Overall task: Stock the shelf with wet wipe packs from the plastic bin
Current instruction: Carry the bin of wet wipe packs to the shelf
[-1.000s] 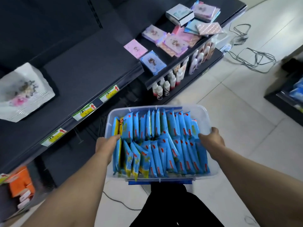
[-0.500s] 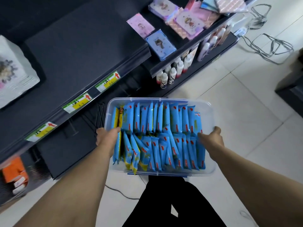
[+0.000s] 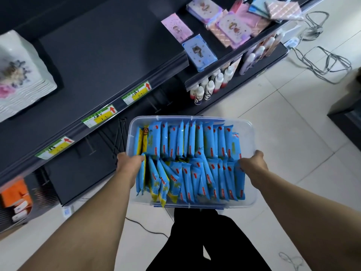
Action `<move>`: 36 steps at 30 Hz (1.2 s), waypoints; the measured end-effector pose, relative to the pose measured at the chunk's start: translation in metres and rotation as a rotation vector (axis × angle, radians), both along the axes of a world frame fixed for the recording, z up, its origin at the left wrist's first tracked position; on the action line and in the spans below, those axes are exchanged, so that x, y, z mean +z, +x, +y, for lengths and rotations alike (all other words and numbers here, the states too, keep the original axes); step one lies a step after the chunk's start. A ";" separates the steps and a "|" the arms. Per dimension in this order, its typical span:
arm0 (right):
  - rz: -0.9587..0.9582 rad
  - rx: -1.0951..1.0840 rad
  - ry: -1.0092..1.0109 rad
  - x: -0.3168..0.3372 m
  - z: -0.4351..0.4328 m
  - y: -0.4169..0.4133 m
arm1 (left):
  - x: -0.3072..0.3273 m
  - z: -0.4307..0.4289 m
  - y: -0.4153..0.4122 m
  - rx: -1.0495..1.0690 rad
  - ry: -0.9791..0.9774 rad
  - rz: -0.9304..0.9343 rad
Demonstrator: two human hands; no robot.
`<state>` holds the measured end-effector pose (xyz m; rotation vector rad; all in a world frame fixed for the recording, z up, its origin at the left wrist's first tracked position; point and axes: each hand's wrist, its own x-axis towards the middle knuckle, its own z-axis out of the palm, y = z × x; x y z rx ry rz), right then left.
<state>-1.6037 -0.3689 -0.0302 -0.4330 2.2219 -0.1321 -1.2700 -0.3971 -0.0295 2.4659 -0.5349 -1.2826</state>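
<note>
A clear plastic bin (image 3: 248,126) is carried in front of me above the tiled floor. It is packed with several blue wet wipe packs (image 3: 195,159) standing on edge in two rows. My left hand (image 3: 130,163) grips the bin's left rim, fingers curled over the edge. On the opposite rim my right hand (image 3: 253,163) grips the same way. The dark shelf (image 3: 101,61) stretches ahead and to the left, its middle board bare, with green and yellow price tags (image 3: 99,116) along its front edge.
A white tissue pack (image 3: 19,75) lies on the shelf's left end. Pink and blue card packs (image 3: 199,49) lie on the shelf to the right, small bottles (image 3: 207,89) below them. Orange boxes (image 3: 15,196) sit low left. Cables (image 3: 322,57) trail on the floor.
The bin has stayed in both hands while I moved closer to the shelf; the shelf and its price tags now appear larger and nearer to the bin's left side.
</note>
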 end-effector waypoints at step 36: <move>-0.081 0.665 -0.353 0.019 -0.008 0.038 | 0.025 -0.017 -0.027 -0.765 -0.002 -0.425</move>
